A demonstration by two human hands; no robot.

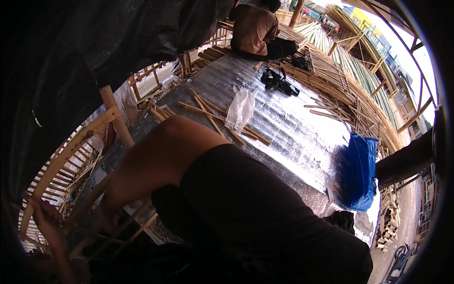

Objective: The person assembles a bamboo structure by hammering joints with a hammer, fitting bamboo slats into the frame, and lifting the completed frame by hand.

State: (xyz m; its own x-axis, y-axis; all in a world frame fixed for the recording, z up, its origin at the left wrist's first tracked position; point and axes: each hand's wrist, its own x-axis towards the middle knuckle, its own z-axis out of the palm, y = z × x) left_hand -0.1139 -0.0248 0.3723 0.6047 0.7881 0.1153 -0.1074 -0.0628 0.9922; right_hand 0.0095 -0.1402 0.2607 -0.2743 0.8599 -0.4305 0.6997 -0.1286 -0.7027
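My left hand [47,221] is at the lower left, its fingers closed on the edge of a curved bamboo frame [45,184] with many thin slats. A bamboo post [115,113] joins a crosspiece just above. My bent bare knee [172,130] and dark shorts [246,189] fill the middle. Below the knee, the lower leg runs down into shadow, where thin bamboo strips [137,234] cross. My right hand cannot be made out.
Bamboo sticks [208,113] and a clear plastic bag [241,110] lie on a shiny metal sheet [288,137]. Farther off are a black strapped item [279,83] and a seated person [253,28]. A blue bag [362,173] stands right; bamboo piles [340,75] lie behind.
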